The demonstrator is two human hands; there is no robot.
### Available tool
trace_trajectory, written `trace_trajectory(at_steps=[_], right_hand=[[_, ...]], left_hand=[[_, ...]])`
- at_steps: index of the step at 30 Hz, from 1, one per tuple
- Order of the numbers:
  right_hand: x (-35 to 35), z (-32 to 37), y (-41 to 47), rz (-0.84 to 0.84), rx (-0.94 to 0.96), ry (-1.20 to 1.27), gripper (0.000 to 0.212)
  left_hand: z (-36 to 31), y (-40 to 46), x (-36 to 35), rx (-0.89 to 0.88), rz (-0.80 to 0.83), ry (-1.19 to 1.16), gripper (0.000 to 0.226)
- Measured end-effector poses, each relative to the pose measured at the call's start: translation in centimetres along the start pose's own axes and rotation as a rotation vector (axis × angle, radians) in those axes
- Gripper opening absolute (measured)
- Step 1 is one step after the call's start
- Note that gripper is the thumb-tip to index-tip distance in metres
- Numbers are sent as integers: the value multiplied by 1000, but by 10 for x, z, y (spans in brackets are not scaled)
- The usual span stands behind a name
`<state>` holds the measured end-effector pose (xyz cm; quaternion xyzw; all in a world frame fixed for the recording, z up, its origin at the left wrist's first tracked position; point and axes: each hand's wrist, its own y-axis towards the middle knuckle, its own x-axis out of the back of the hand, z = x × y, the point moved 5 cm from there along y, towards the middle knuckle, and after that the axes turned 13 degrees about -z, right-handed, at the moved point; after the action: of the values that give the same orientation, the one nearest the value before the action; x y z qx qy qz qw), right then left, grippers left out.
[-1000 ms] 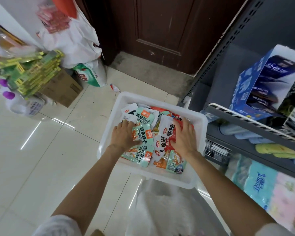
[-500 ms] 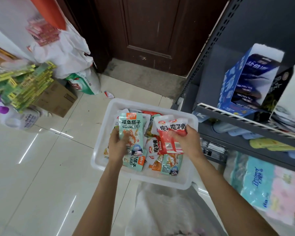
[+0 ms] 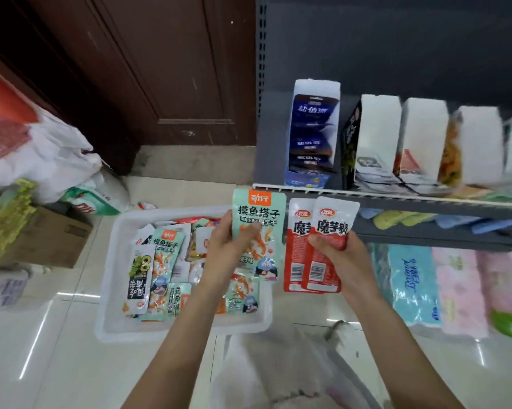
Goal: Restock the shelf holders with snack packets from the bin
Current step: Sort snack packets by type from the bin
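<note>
the left hand (image 3: 229, 252) grips a green snack packet (image 3: 259, 228) upright, thumb across its front, fingers curled behind. just to its right, the right hand (image 3: 341, 255) pinches two red-and-white packets (image 3: 313, 237), overlapped and fanned, thumb on the front one. below and left of the left hand sits the white bin (image 3: 113, 290) on the floor, with more packets in it. above and beyond the right hand, the shelf (image 3: 426, 199) carries a row of upright holders (image 3: 378, 137).

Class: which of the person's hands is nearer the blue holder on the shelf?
Right. The right hand is just below the blue holder; the left hand is further left, over the bin.
</note>
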<state>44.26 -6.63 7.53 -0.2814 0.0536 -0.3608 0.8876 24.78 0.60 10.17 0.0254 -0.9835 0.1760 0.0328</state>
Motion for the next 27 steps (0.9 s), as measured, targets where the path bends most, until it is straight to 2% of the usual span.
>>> trace_trajectory(at_steps=[5,9,11,14,16,19,25,27], right_hand=[[116,13,23,-127,42,61,33],[218,20,45,-222,25,128,45],[263,24,55,-251,34,174,33],[317,30,68,-298,18,282,21],[345,34,75,-335,9,345,19],[375,44,83,-383,64,366,23],[404,65,98,-369,75,464,25],[411,71,105,-387,82,474,25]], left_hand=[[-42,-39,-109,-254,159,89,10],[-72,-66,-225,-461,282,195,17],[-85,-74,-278,-547,291,198,23],[-104,-77,-341,-576,239,113,22],[-117,-75,-374,-562,201,43,18],[-126,-67,-422,-614,211,61,13],[-97,-44,-507,-788,315,351,4],[-86,-35,-521,-773,303,421,13]])
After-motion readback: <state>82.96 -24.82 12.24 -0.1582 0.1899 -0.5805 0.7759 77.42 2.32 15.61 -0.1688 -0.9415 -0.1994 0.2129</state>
